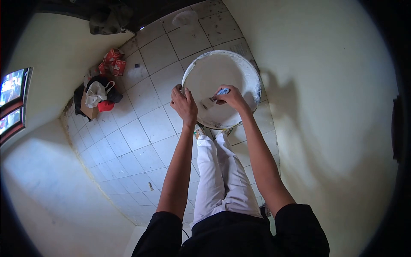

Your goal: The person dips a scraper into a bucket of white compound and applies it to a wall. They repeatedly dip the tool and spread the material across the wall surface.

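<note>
Just in front of my feet stands a wide, round tub [257, 83], its rim smeared with white and its inside filled with a pale, paint-like mix. My left hand [185, 106] is closed at the left side of the rim, thumb toward the inside. Over the mix, my right hand [232, 99] grips a small tool with a blue-and-white handle [223, 91]. The tool's working end points down and left, close to dark marks in the surface of the mix; I cannot tell its exact kind.
Pale tiles [132, 128] cover the floor, stained toward the back. Red boxes [114, 62] and a heap of bags with a white cloth [96, 94] lie at the left wall. A plain wall [325, 107] rises close on the right. A window [13, 103] is far left.
</note>
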A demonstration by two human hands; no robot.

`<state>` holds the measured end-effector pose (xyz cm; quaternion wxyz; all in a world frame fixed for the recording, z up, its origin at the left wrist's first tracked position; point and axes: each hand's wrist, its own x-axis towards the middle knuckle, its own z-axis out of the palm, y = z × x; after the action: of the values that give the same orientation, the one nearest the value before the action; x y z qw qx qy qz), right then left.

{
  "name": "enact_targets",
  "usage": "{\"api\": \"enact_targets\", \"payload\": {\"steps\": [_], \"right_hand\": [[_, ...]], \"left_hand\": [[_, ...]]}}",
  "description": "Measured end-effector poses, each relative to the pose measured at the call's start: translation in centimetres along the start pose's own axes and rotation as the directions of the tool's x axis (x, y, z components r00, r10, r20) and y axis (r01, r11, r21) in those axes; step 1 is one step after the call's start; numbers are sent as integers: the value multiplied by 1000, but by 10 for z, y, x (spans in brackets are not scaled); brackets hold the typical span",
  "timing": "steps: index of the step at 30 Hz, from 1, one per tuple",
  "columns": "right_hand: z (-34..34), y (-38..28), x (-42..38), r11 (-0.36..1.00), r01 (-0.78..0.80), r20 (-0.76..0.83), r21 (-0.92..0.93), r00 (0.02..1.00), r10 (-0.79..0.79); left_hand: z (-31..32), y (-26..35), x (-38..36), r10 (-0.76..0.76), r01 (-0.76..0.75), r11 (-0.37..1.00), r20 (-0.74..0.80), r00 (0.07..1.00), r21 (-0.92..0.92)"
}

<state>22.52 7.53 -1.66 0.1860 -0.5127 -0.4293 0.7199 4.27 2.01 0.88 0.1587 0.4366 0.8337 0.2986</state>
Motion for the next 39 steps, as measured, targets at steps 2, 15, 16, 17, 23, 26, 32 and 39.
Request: {"api": "enact_targets", "payload": {"steps": [2,15,16,17,23,26,32,39], "right_hand": [[3,-6,-3,1000,-1,5,-15,1000,1],[13,-10,-27,995,101,-176,-5,979,-101],[11,-8,-30,993,96,-221,61,972,-81],[9,-10,-36,993,99,-222,62,971,-83],[-3,-17,-71,964,254,-438,74,877,-197],[-4,-16,-83,937,290,-500,196,852,-159],[-4,-19,-125,714,455,-603,532,795,-57],[-8,-48,-205,361,609,-664,706,747,37]], "left_hand": [[0,1,-1,10,-10,1000,-2,1000,-2],[-2,1,-3,24,-25,1000,-1,1000,-19],[-3,2,-3,21,-21,1000,8,1000,-11],[-2,0,-3,24,-24,1000,7,1000,-11],[-1,-1,-4,18,-18,1000,8,1000,-24],[-1,-3,-2,-5,5,1000,25,1000,1],[0,-25,4,101,-93,969,24,995,-229],[-59,36,-42,131,-158,774,-88,987,-613]]}}
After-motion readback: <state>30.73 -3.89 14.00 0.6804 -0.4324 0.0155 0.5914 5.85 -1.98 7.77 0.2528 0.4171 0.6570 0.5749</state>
